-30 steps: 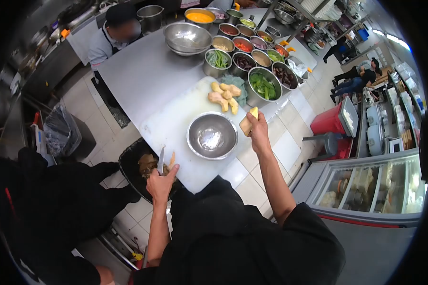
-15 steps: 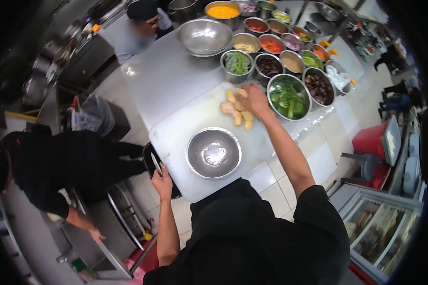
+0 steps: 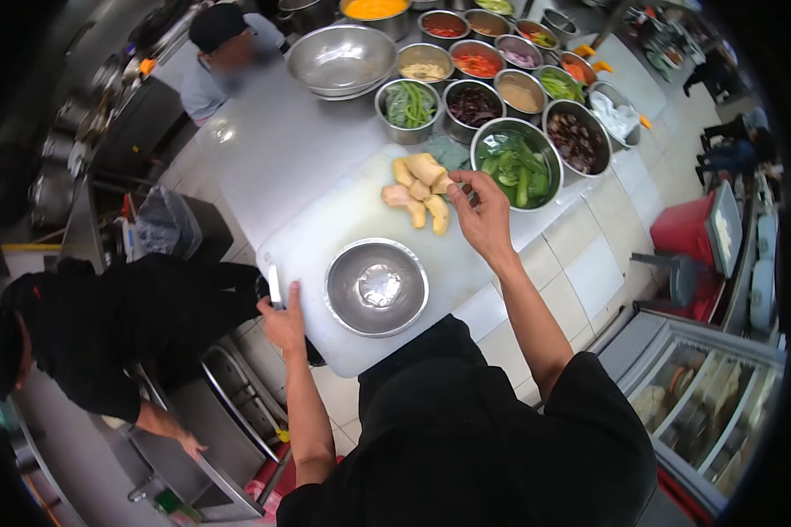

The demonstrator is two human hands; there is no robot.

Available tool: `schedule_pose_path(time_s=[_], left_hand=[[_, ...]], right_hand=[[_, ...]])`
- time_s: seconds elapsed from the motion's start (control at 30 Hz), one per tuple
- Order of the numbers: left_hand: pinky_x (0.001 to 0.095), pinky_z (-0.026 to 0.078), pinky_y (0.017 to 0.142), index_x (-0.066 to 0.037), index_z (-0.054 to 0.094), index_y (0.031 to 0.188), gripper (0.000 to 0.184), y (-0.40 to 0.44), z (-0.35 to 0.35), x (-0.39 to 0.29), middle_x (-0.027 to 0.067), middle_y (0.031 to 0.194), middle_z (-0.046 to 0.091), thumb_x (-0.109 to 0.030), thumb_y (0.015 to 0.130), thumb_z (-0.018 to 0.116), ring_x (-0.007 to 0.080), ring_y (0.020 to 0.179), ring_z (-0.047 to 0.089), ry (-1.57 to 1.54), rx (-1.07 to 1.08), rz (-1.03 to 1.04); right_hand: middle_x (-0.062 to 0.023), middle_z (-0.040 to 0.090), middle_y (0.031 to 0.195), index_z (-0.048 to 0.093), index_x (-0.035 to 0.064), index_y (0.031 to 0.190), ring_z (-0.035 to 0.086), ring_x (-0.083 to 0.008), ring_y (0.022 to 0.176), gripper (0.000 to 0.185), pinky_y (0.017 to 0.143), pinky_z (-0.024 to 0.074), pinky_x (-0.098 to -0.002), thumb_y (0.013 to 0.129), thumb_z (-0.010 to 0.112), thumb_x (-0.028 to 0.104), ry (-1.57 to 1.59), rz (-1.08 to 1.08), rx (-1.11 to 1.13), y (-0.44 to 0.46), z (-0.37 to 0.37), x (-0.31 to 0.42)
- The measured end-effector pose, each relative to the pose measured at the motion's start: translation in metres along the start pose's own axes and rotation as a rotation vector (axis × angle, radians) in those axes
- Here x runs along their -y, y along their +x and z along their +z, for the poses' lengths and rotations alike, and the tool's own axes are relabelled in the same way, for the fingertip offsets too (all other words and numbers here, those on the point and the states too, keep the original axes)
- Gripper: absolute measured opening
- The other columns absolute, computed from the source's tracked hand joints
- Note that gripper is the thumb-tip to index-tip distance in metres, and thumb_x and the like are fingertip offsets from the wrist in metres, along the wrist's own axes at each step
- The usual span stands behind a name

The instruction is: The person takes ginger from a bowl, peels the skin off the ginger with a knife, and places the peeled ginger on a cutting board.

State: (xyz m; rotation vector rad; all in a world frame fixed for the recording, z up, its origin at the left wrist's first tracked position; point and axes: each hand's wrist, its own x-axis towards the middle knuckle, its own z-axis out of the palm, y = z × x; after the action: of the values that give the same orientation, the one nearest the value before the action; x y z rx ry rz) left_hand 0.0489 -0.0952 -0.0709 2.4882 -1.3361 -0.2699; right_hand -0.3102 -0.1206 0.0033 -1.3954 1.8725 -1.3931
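My left hand (image 3: 284, 325) is closed around a knife (image 3: 274, 286), its blade pointing up beside the left edge of the white cutting board (image 3: 301, 255). At the far right of the board, my right hand (image 3: 483, 215) pinches a piece of pale yellow root (image 3: 445, 183) that looks like ginger. More of these ginger pieces (image 3: 404, 197) lie in a small heap against it, some pinkish. Nearer my body, a steel bowl (image 3: 378, 287) rests on the board with nothing visible inside.
Beyond the board, steel containers hold leafy greens in liquid (image 3: 520, 171), dark brown chunks (image 3: 576, 145), green beans (image 3: 410, 105) and chopped vegetables. Stacked colanders (image 3: 341, 61) stand at the back. One co-worker (image 3: 224, 57) is across the table; another (image 3: 132, 338) bends at my left.
My right hand has drawn back to the right and turned, now pinching a ginger piece at its fingertips. My left hand with the knife has shifted slightly left, and the blade has tilted upright.
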Motion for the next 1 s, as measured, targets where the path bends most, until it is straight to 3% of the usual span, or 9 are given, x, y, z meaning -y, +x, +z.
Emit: schedule_pose_path(time_s=[0.2,0.3,0.37,0.4,0.5,0.7,0.8,0.9,1.0], left_hand=[[0.0459,0.046,0.063,0.006,0.060,0.081,0.059,0.040,-0.005,0.044,0.0217,0.070,0.063,-0.052,0.080,0.066,0.0395,0.065,0.059,-0.201,-0.207,-0.068],[0.0420,0.043,0.052,0.004,0.056,0.073,0.053,0.063,0.007,0.082,0.0125,0.058,0.056,-0.046,0.082,0.069,0.0276,0.051,0.053,-0.412,-0.056,-0.033],[0.0332,0.033,0.038,-0.002,0.048,0.067,0.047,0.064,-0.012,0.068,0.0032,0.049,0.045,-0.042,0.085,0.067,0.0148,0.039,0.041,-0.602,0.199,-0.214],[0.0254,0.022,0.032,-0.009,0.042,0.067,0.040,0.062,-0.019,0.057,-0.0025,0.046,0.036,-0.035,0.089,0.064,0.0069,0.035,0.031,-0.770,0.276,-0.254],[0.0249,0.027,0.033,-0.011,0.044,0.073,0.030,0.070,-0.027,0.044,-0.0039,0.048,0.034,-0.027,0.090,0.062,0.0074,0.036,0.032,-0.998,0.478,-0.225],[0.0243,0.031,0.035,-0.012,0.044,0.074,0.028,0.057,-0.051,-0.016,-0.0037,0.049,0.035,-0.025,0.088,0.065,0.0076,0.038,0.034,-1.123,0.608,-0.169],[0.0241,0.033,0.036,-0.012,0.046,0.076,0.027,0.043,-0.063,-0.030,-0.0031,0.053,0.038,-0.027,0.087,0.066,0.0077,0.041,0.036,-1.196,0.599,-0.156],[0.0241,0.033,0.037,-0.011,0.048,0.078,0.027,0.025,-0.072,-0.042,-0.0030,0.054,0.039,-0.029,0.087,0.066,0.0078,0.042,0.038,-1.210,0.614,-0.166],[0.0241,0.033,0.038,-0.010,0.049,0.080,0.027,-0.004,-0.079,-0.054,-0.0031,0.055,0.039,-0.030,0.086,0.066,0.0079,0.043,0.038,-1.194,0.642,-0.195]], right_hand=[[-0.0050,0.061,0.101,0.063,0.0050,0.105,0.057,-0.0107,0.074,0.022,0.059,0.0449,-0.0237,0.083,0.065,0.006,-0.011,0.127,-0.312,-0.055,-0.041,0.009],[-0.0004,0.062,0.100,0.062,0.0053,0.104,0.053,-0.0076,0.080,0.019,0.062,0.0438,-0.0222,0.085,0.065,0.009,-0.030,0.227,-0.326,-0.101,-0.052,0.000],[-0.0033,0.064,0.089,0.065,0.0052,0.100,0.056,-0.0095,0.074,0.017,0.060,0.0450,-0.0235,0.083,0.066,0.009,-0.045,0.352,-0.333,-0.133,-0.052,0.000],[-0.0030,0.065,0.084,0.066,0.0042,0.096,0.056,-0.0095,0.072,0.014,0.060,0.0456,-0.0249,0.084,0.065,0.011,-0.069,0.421,-0.276,-0.154,-0.052,-0.009],[-0.0053,0.067,0.077,0.068,0.0020,0.090,0.058,-0.0129,0.069,0.018,0.063,0.0474,-0.0298,0.086,0.064,0.019,-0.128,0.581,-0.082,-0.223,-0.045,-0.035],[-0.0200,0.063,0.116,0.064,0.0059,0.116,0.057,-0.0334,0.114,0.052,0.098,0.0436,-0.0384,0.078,0.069,0.041,-0.462,1.052,0.495,-0.348,-0.029,-0.093],[-0.0188,0.061,0.119,0.062,0.0073,0.121,0.055,-0.0319,0.117,0.057,0.099,0.0436,-0.0368,0.075,0.071,0.041,-0.262,1.180,0.431,-0.348,-0.042,-0.105],[-0.0179,0.062,0.118,0.062,0.0071,0.119,0.060,-0.0284,0.110,0.053,0.095,0.0463,-0.0363,0.074,0.073,0.033,-0.258,1.103,0.614,-0.326,-0.058,-0.133],[-0.0131,0.070,0.099,0.066,0.0062,0.109,0.067,-0.0234,0.094,0.045,0.084,0.0517,-0.0339,0.069,0.077,0.023,-0.422,0.692,0.481,-0.326,-0.059,-0.186]])
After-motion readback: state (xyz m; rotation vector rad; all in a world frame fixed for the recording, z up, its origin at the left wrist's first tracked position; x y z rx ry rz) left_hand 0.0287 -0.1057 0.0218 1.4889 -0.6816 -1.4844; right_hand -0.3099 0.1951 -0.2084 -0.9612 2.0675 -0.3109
